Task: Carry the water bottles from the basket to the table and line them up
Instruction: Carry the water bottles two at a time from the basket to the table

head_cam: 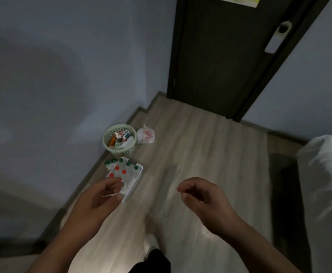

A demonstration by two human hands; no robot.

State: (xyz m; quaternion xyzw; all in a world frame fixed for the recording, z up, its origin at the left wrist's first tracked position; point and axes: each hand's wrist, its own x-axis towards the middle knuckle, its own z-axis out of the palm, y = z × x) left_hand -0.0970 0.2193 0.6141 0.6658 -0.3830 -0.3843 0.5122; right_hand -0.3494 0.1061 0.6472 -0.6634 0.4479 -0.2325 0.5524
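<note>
A white rectangular basket (139,175) stands on the wooden floor by the wall. It holds several clear water bottles with red caps (117,168) and green caps (128,163), seen from above. My left hand (100,196) hovers over the basket's near end, fingers curled loosely and holding nothing. Out to the right over bare floor, my right hand (202,196) is also empty with its fingers curled apart. No table is in view.
A round green wastebasket (119,152) full of rubbish stands just beyond the white basket, with a knotted plastic bag (145,136) beside it. A dark door (220,56) closes the far end. A white bed edge (324,184) runs along the right.
</note>
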